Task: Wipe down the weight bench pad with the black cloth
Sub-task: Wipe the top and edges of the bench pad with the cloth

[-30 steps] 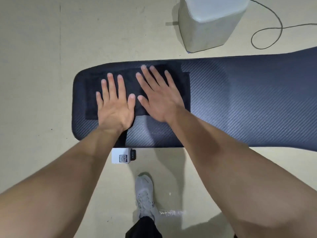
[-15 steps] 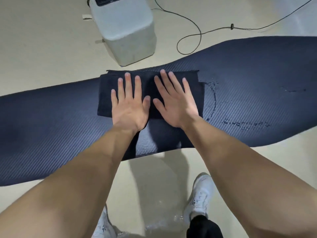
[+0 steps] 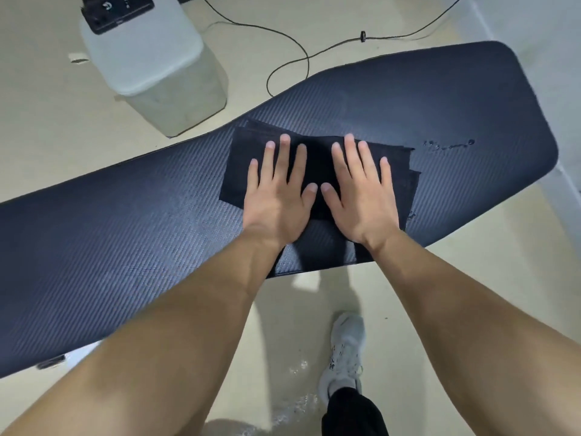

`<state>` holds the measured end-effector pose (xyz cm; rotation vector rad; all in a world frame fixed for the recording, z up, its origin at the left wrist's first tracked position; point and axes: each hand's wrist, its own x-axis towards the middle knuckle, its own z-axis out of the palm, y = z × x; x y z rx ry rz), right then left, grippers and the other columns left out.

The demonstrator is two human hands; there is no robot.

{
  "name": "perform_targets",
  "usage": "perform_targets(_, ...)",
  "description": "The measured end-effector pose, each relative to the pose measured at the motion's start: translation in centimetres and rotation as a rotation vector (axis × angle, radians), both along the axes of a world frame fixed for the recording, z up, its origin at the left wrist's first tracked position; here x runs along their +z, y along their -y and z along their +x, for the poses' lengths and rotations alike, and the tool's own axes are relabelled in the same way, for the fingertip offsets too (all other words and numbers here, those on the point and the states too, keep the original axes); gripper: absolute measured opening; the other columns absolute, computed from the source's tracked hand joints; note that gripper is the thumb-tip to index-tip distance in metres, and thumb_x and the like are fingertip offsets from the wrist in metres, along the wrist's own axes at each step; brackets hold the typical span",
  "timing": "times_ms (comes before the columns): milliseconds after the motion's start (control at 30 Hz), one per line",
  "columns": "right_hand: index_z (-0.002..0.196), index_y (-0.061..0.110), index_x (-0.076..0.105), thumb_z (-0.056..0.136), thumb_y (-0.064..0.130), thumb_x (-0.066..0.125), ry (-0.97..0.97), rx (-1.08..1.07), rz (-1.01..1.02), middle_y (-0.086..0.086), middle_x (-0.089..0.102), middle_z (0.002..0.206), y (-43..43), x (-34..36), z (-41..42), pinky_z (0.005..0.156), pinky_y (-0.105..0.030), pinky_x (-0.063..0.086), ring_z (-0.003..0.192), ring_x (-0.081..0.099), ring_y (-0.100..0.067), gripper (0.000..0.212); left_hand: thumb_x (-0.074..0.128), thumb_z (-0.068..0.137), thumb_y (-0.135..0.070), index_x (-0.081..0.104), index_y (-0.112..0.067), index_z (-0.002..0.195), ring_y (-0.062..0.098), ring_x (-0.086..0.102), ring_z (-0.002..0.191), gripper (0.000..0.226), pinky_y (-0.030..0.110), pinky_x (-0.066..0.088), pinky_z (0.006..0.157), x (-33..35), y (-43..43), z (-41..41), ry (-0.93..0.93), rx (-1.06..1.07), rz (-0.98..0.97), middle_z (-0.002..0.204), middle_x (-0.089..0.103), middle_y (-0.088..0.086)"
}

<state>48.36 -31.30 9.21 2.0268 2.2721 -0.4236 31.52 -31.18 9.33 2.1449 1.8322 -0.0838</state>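
Observation:
The weight bench pad (image 3: 125, 231) is long, dark blue and ribbed, and runs from lower left to upper right. The folded black cloth (image 3: 239, 171) lies flat on its right half. My left hand (image 3: 276, 199) and my right hand (image 3: 361, 199) press palm-down on the cloth side by side, fingers spread, thumbs nearly touching. Neither hand grips the cloth. Small water droplets (image 3: 446, 146) sit on the pad just right of the cloth, near the pad's rounded right end.
A white box (image 3: 151, 67) with a black device (image 3: 116, 11) on top stands on the floor behind the pad. A black cable (image 3: 283, 67) loops across the floor beside it. My grey shoe (image 3: 345, 350) is below the pad's near edge. A white wall (image 3: 534, 42) rises at right.
Both hands have slid the cloth along the pad from its left end toward its right end. The wet streaks seen half a second ago are now under or behind the cloth.

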Motion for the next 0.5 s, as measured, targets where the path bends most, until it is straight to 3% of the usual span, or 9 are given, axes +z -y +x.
perform_targets(267, 0.159, 0.016, 0.005, 0.103, 0.044, 0.02, 0.031, -0.113, -0.061, -0.005, -0.007, 0.168, 10.7, 0.2, -5.6, 0.123, -0.051, 0.002, 0.154, -0.009, -0.024, 0.065, 0.014, 0.103, -0.046, -0.002, -0.024, 0.156, 0.026, -0.005, 0.154, 0.061, 0.049, 0.008, 0.123, 0.4, 9.0, -4.6, -0.063, -0.224, -0.038, 0.166, -0.009, 0.003)
perform_targets(400, 0.16, 0.012, 0.004, 0.104, 0.044, 0.017, 0.065, -0.125, -0.037, -0.009, -0.006, 0.168, 12.7, -0.5, -8.9, 0.123, -0.052, 0.007, 0.154, -0.004, -0.028, 0.065, 0.008, 0.102, -0.047, -0.004, -0.024, 0.156, 0.025, -0.01, 0.153, 0.061, 0.049, 0.008, 0.123, 0.6, 10.0, -8.1, -0.101, -0.336, -0.059, 0.166, -0.014, 0.003)
perform_targets(500, 0.16, 0.012, 0.01, 0.104, 0.045, 0.025, 0.021, -0.135, 0.003, -0.009, 0.002, 0.168, 13.0, -0.8, -9.0, 0.123, -0.051, 0.011, 0.154, 0.003, -0.028, 0.066, 0.007, 0.101, -0.048, -0.009, -0.023, 0.156, 0.025, -0.014, 0.152, 0.062, 0.05, 0.007, 0.123, 0.6, 9.4, -8.2, -0.138, -0.378, -0.074, 0.164, -0.021, 0.003)
